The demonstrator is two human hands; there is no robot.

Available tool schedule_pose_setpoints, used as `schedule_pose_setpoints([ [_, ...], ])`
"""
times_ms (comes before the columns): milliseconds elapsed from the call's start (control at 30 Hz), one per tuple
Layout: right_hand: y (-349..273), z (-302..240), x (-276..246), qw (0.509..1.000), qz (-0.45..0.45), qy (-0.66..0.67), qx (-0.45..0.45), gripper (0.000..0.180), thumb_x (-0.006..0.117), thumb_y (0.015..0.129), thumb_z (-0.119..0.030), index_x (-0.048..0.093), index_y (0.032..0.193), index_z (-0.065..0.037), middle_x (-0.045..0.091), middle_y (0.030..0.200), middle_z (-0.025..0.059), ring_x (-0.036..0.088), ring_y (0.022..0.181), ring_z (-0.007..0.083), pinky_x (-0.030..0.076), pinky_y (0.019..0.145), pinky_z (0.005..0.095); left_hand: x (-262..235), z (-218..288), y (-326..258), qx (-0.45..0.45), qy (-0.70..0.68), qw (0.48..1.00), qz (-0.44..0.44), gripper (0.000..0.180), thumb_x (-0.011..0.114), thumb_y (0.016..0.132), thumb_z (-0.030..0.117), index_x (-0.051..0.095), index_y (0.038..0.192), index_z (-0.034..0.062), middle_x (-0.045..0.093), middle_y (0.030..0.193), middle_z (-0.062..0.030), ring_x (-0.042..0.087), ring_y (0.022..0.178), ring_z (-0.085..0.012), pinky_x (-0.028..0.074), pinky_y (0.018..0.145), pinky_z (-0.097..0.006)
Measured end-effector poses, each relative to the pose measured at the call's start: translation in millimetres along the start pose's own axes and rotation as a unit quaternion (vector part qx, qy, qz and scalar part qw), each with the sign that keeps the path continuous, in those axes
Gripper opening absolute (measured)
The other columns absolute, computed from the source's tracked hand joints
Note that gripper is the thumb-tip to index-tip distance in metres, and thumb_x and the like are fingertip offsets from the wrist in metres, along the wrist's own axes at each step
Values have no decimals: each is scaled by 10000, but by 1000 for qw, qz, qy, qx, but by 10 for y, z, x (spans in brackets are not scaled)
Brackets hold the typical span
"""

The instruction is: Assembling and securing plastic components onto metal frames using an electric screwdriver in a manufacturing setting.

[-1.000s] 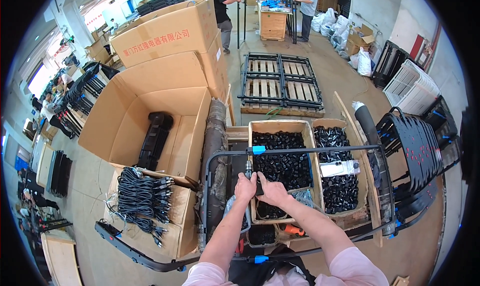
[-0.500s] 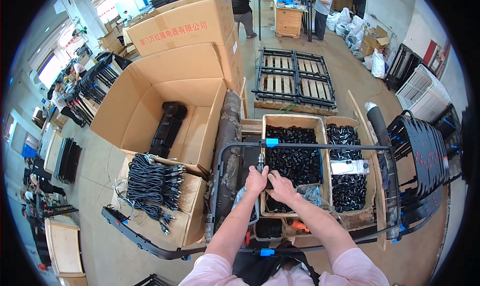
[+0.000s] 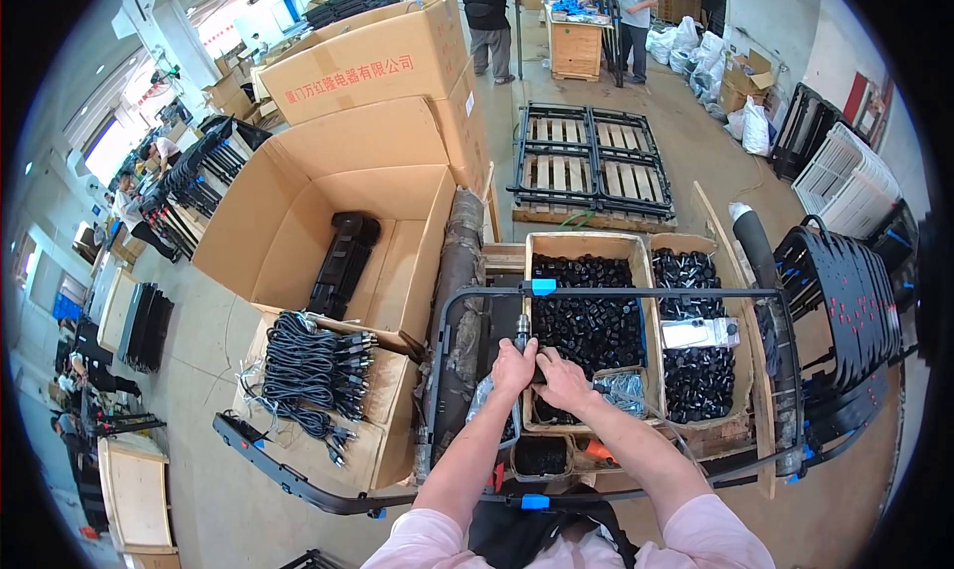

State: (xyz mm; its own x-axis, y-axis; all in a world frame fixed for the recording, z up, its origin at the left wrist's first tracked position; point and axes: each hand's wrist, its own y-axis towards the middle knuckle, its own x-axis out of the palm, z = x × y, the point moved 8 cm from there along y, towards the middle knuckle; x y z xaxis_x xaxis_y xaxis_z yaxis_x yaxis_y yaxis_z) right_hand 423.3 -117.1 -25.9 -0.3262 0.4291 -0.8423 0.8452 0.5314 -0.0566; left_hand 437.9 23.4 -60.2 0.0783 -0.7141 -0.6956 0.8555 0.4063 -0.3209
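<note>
In the head view, a wooden bin (image 3: 586, 237) of small black caps (image 3: 586, 316) was crossed, toward its far end, by one bar of a black tubular frame (image 3: 636, 293). To the bin's right, a second bin (image 3: 684, 240) was filled with black parts, and a white package (image 3: 686, 333) was laid across them. In the first bin's near right corner, a bag of metal pieces (image 3: 624, 392) was set. Just left of the bin, a worn padded rail (image 3: 462, 241) was seen; farther left, an open carton (image 3: 368, 147) was placed, with bundled black cables (image 3: 313, 365) on its near side. Beyond the bin, black frames (image 3: 593, 162) were laid on a pallet (image 3: 596, 213).

At the bin's left edge, a power driver (image 3: 523, 325) was held by both hands — silver at its nose, dark behind, and largely covered by fingers. It was aimed away from the body, toward the bar near a blue clip (image 3: 544, 287); whether contact was made could not be told. The left hand (image 3: 514, 367) was wrapped around the driver's front; the right hand (image 3: 566, 382) was closed upon its dark body, its fingertips hidden.
</note>
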Motion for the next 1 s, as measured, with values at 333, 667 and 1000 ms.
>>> schedule_pose_setpoints([
  [333,-204,-32,-4,999,25,-28,-26,588,811,791,-245,552,1275,-33,602,1262,223,695,1039,418,583,885,511,63,-112,-137,40,25,999,19,696,614,976,615,584,1140,-61,714,1117,-344,696,1062,-510,541,945,-556],
  [667,-294,236,-269,998,29,-53,-3,649,862,771,-301,519,1227,9,702,1052,233,725,978,424,612,837,498,60,403,-287,104,74,992,24,638,625,967,605,657,1040,-28,740,1035,-310,711,1011,-507,554,894,-577],
  [1000,-222,316,-272,999,-13,-44,17,695,850,775,-312,507,1282,19,702,1134,258,714,1024,431,596,868,505,150,421,-192,104,104,989,26,632,617,978,590,647,1060,-35,743,1039,-298,731,975,-479,575,876,-556],
])
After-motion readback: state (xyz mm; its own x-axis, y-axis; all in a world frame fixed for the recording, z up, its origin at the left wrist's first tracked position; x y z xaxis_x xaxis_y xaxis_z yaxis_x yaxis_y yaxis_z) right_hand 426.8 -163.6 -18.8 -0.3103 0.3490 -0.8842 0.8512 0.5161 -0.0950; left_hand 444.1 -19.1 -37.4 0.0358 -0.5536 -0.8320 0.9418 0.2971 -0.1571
